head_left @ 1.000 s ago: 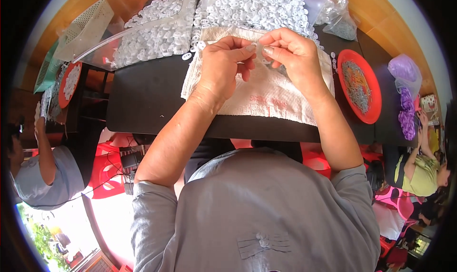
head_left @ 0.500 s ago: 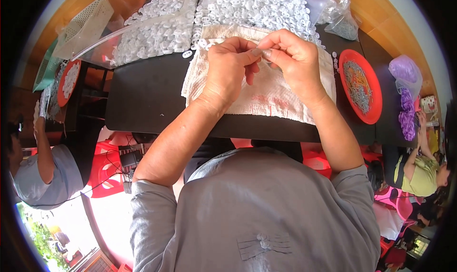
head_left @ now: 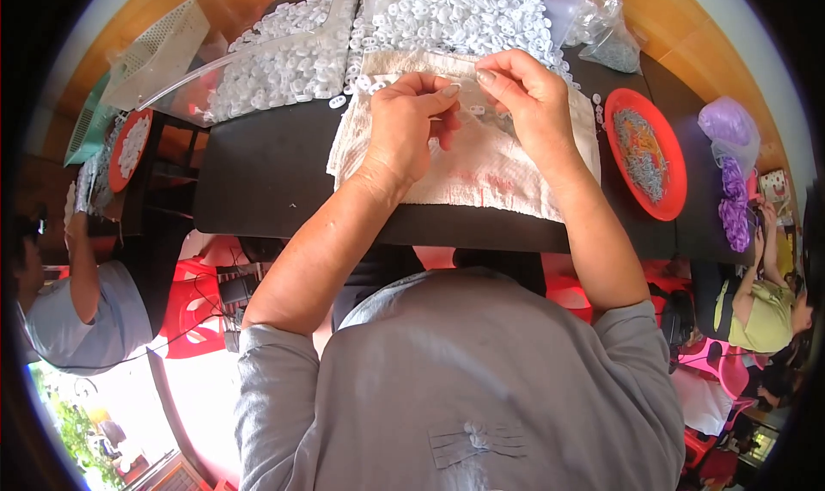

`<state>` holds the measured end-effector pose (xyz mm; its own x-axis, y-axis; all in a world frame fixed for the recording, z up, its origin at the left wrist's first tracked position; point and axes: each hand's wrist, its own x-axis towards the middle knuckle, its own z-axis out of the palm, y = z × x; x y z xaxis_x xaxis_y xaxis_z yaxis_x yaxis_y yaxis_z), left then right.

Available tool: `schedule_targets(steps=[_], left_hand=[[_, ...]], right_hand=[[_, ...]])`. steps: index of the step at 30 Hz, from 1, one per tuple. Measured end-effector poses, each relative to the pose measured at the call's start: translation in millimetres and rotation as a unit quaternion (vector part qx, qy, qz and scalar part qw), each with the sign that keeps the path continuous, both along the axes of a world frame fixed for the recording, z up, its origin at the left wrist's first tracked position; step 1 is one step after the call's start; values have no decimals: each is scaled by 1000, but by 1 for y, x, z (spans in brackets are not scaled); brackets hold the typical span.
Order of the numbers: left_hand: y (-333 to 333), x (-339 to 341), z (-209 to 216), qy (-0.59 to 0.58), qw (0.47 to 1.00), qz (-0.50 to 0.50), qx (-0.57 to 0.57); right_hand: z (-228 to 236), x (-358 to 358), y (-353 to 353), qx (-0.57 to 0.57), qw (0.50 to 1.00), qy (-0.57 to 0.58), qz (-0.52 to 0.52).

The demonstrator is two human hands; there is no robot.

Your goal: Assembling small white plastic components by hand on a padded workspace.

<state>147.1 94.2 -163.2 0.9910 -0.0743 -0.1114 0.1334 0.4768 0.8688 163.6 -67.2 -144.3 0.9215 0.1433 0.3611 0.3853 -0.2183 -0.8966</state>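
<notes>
My left hand (head_left: pixel 408 121) is above a cream towel (head_left: pixel 464 177), thumb and forefinger pressed together. Whatever lies in that pinch is too small to make out. Facing it, my right hand (head_left: pixel 537 100) also pinches with thumb and forefinger, and its fingertips hide anything held. Between the two hands shows a small white oval piece (head_left: pixel 478 110) with holes; I cannot tell whether it hangs or rests on the towel. Beyond the towel lies a big heap of similar white pieces (head_left: pixel 460 14), with a few on the towel's far left corner near my left hand.
A red plate (head_left: pixel 675 200) of small metal pins stands at right, beside purple plastic bags (head_left: pixel 730 130). Clear plastic bags (head_left: pixel 614 48) lie behind. Another white heap (head_left: pixel 284 70) and a pale basket (head_left: pixel 168 48) are at far left. One co-worker sits on each side.
My hands have moved apart; their fingertips were touching. A small white oval piece now shows between them. The whole view has shifted slightly.
</notes>
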Motion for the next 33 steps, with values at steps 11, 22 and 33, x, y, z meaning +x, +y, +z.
schedule_targets(steps=[11, 22, 33], left_hand=[[1, -1, 3, 3, 999, -15, 36], [-4, -5, 0, -21, 997, 26, 67], [1, 0, 2, -11, 997, -12, 80]], right_hand=[[-4, -2, -4, -141, 986, -79, 35], [-22, -2, 14, -1, 1000, -1, 25], [13, 39, -46, -30, 997, 19, -68]])
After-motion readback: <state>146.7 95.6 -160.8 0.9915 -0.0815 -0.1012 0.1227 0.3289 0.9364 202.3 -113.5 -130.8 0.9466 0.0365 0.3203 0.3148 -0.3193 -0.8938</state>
